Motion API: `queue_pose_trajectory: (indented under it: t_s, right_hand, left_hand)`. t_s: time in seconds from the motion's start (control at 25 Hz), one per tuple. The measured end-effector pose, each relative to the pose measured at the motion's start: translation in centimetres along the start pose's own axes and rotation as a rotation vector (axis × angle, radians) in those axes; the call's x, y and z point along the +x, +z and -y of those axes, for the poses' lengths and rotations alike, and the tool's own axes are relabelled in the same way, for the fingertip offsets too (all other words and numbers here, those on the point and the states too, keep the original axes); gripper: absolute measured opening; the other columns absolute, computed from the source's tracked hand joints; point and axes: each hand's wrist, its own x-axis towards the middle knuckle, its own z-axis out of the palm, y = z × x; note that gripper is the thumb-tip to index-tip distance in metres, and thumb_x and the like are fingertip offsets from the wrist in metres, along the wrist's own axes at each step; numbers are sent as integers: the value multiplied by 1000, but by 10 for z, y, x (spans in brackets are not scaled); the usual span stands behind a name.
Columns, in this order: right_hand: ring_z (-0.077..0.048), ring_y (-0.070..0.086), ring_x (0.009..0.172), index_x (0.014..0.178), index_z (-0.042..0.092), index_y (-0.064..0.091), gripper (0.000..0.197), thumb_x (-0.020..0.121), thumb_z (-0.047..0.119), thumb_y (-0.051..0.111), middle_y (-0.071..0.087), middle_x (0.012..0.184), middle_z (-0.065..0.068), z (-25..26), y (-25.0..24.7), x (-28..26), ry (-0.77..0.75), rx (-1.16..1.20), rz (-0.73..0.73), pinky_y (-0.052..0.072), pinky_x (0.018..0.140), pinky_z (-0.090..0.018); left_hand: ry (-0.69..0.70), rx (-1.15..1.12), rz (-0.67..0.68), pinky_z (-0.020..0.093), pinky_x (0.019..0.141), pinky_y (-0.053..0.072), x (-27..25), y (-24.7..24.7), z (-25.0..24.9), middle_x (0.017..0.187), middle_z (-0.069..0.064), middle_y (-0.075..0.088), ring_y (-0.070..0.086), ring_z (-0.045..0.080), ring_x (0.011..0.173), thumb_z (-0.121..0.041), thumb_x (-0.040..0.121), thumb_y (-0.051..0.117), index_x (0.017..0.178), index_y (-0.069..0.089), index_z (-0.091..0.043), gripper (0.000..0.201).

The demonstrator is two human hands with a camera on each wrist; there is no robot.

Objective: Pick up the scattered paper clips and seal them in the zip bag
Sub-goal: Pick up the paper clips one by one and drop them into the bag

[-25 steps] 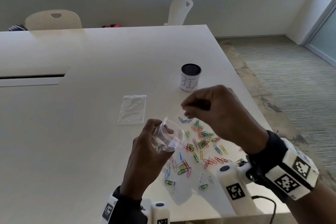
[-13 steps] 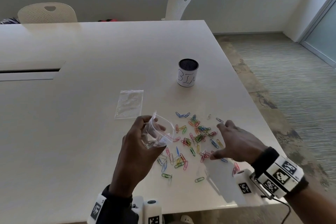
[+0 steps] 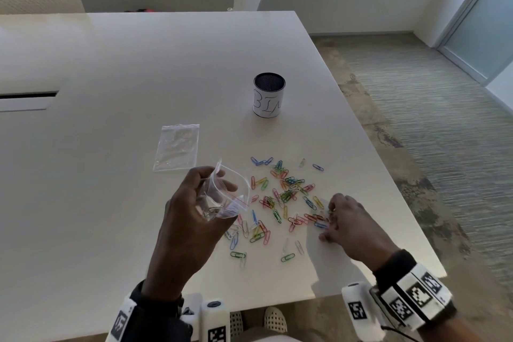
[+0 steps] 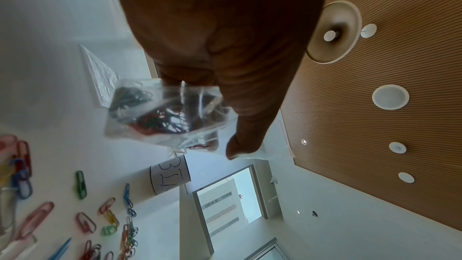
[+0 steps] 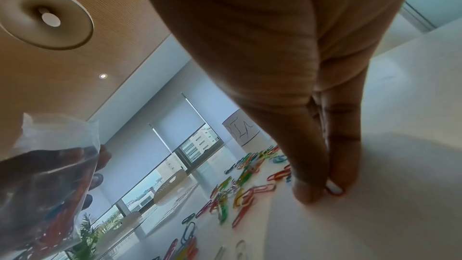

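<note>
We hold the little clear zip bag (image 3: pixel 222 197) up over the counter (image 3: pixel 111 69) with our left hand (image 3: pixel 191 219). Our fingers are curled round the bag, and its top is open. Some paper clips already sit at the bottom of the bag; the left wrist view shows them bunched up inside (image 4: pixel 160 118).

Our right hand (image 3: pixel 352 228) is down on the counter at the right side of the paper clips (image 3: pixel 283 197). The fingertips (image 5: pixel 335 189) are pressed close together and touch the counter, right beside a red clip. We cannot tell if a clip is caught between them.

The loose clips lie spread out on the counter between our two hands and a bit past them. They are red, green, blue, yellow, pink and white. Some lie in a heap in the middle and some lie alone near the edge.

A second clear bag (image 3: pixel 177 147) lies flat on the counter, just past our left hand. A round cup (image 3: pixel 268 95) with letters on its side stands farther back, well apart from the clips.
</note>
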Motion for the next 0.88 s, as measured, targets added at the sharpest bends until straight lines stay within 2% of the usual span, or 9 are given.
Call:
queue_pose_trajectory:
  t_s: [0.16,0.24,0.32,0.36,0.44,0.52,0.68,0.8,0.88]
  right_hand:
    - [-12,48,106,127,11,54,43,91,19,77,48,115,1,21,6,18,-117,64,-56,39,93,-19]
    - [-14,53,108,128,12,54,47,90,24,78,51,116,1,30,4,25,-185,93,-52,47,99,-22]
    - [-17,56,111,135,14,52,62,85,34,82,53,123,-2,34,-1,31,-243,115,-43,54,105,-35]
    - [-19,54,119,143,16,47,75,82,40,83,51,133,-5,34,-3,33,-269,83,-38,52,109,-39]
    - [-23,40,140,157,22,35,98,77,51,84,42,151,-5,34,-6,39,-317,-68,-20,41,119,-43]
    - [-25,31,146,160,29,31,102,76,57,82,38,156,-3,34,-3,44,-362,-187,3,36,122,-45]
    - [-22,49,132,146,28,55,66,86,45,79,51,144,-1,37,7,53,-426,-162,-71,45,113,-37]
    - [-23,63,117,128,22,69,38,93,30,76,61,131,-4,41,12,58,-476,-148,-137,53,104,-34]
    - [-21,69,102,114,18,75,20,95,20,74,66,120,-5,43,14,61,-509,-142,-187,58,94,-31]
  left_hand:
    - [6,-4,23,27,67,63,-3,3,-3,105,-18,78,73,8,94,-24,76,86,116,61,-34,49]
    - [11,2,25,33,67,64,-5,3,-4,105,-18,78,72,10,93,-28,75,84,116,61,-35,48]
    - [7,-1,24,38,68,65,-7,1,-5,105,-18,78,72,11,92,-26,75,85,115,61,-35,47]
    - [3,1,23,40,68,65,-8,-1,-4,105,-18,78,72,11,91,-24,76,86,115,61,-35,47]
    - [-5,8,24,41,69,66,-10,-3,-4,106,-19,78,72,11,92,-21,78,88,116,61,-34,49]
    - [-12,12,25,41,70,66,-10,-5,-2,106,-21,77,72,9,95,-20,78,88,117,60,-33,49]
    - [-6,20,23,36,72,65,-10,-5,-2,106,-22,77,72,11,96,-19,79,89,118,60,-32,50]
    - [-7,20,25,29,70,63,-9,-3,-1,106,-20,77,72,14,94,-19,78,88,117,60,-33,50]
    - [-16,13,25,29,68,63,-8,-2,-1,105,-20,77,71,15,94,-16,78,88,116,60,-34,50]
